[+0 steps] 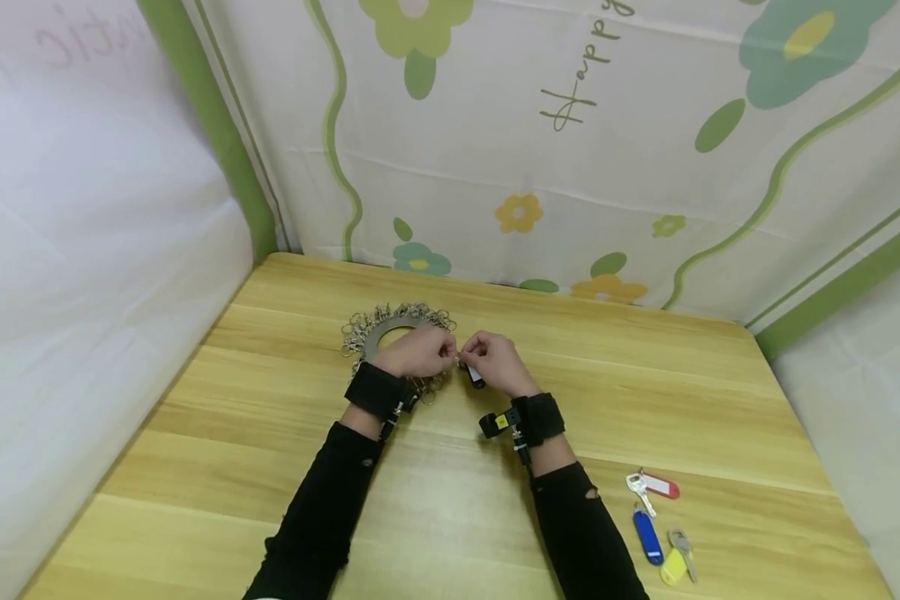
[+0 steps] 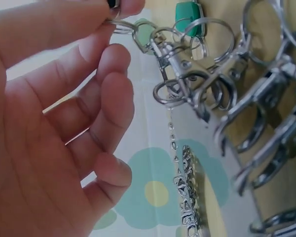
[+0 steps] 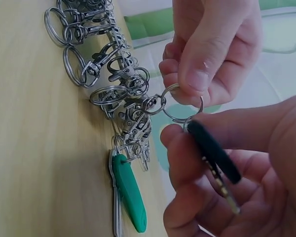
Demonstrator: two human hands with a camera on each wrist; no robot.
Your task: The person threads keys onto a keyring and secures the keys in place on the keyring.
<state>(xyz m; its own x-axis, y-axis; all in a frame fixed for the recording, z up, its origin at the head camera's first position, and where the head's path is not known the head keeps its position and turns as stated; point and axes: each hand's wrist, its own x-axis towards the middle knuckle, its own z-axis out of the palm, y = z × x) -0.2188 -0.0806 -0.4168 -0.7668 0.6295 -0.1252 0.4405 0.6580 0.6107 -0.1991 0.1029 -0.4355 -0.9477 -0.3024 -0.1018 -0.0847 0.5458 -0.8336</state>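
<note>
A pale wooden desk (image 1: 645, 392) with straight grain carries a flat grey metal disc (image 1: 381, 329) fringed with shiny wire rings and snap clips (image 3: 126, 106). Over its near edge the left hand (image 1: 418, 352) pinches one thin round split ring (image 3: 180, 106) hanging from a clip. Touching that ring, the right hand (image 1: 495, 362) is clamped on a slim black plastic key tag (image 3: 214, 153). A smooth green tag (image 3: 129, 191) lies on the desk beside the clips.
</note>
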